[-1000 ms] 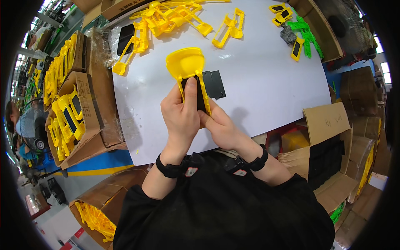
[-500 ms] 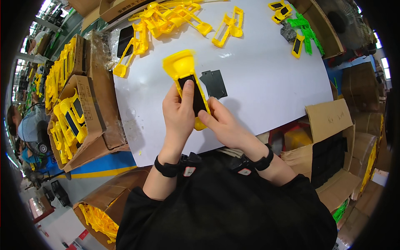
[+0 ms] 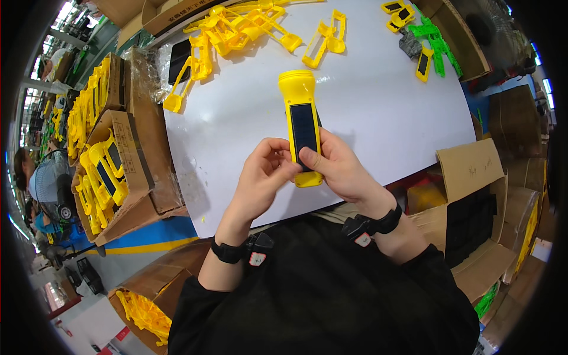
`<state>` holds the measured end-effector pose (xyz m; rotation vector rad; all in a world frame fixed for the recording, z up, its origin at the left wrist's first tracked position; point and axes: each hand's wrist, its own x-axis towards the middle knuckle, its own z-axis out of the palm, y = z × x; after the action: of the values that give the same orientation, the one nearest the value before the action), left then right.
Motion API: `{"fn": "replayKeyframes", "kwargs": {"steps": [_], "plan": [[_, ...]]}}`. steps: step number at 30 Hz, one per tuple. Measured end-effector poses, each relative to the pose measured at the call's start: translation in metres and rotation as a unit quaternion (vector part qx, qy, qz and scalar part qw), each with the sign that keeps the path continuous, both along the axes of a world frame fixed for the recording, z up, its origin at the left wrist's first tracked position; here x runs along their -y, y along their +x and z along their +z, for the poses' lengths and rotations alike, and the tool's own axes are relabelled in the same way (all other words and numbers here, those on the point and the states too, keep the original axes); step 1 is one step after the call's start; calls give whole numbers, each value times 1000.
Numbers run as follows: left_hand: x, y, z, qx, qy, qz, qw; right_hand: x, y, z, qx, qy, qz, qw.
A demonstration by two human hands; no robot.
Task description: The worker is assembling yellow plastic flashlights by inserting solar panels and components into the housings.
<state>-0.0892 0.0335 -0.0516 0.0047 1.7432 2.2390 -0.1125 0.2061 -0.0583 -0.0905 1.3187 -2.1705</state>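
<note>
Upright over the white table, a yellow flashlight housing (image 3: 299,89) has a wide round head at its far end and a black solar panel set into its handle. My right hand (image 3: 346,168) grips the handle from the right, thumb lying across the lower panel. At the lower left edge, my left hand (image 3: 266,171) pinches the housing between thumb and curled fingers. The dark flat sheets on the table are mostly hidden behind the housing.
Yellow plastic frames (image 3: 236,29) are heaped at the table's far side, near a black phone-like slab (image 3: 179,61). Green parts (image 3: 436,44) and small panelled yellow pieces lie far right. Cartons of yellow parts (image 3: 100,171) stand left; an open carton (image 3: 470,177) is at right.
The flashlight housing has swung from a leftward tilt to nearly upright and shifted right. My left thumb has slid off the panel to the lower edge; my right thumb now presses the panel.
</note>
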Motion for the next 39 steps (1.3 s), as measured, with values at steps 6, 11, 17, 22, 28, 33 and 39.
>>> {"fn": "replayKeyframes", "kwargs": {"steps": [6, 11, 17, 22, 28, 33, 39], "plan": [[3, 7, -5, 70, 89, -22, 993, -15, 5, 6, 12, -1, 36, 999], [-3, 10, -3, 86, 123, -34, 988, -17, 8, 3, 13, -13, 43, 999], [-8, 18, 4, 67, 91, 0, 994, -22, 16, -9, 57, -51, 40, 996], [-3, 16, 3, 82, 148, -30, 985, -18, 18, 0, 99, -78, 33, 991], [-2, 17, -3, 65, 114, -42, 990, -20, 15, 9, 38, 1, 48, 998], [9, 23, 3, 123, 165, -78, 975, -19, 23, 21, 63, 9, 103, 993], [6, 35, 20, 100, 115, -69, 986, -20, 36, 29, 85, 18, 115, 990]]}}
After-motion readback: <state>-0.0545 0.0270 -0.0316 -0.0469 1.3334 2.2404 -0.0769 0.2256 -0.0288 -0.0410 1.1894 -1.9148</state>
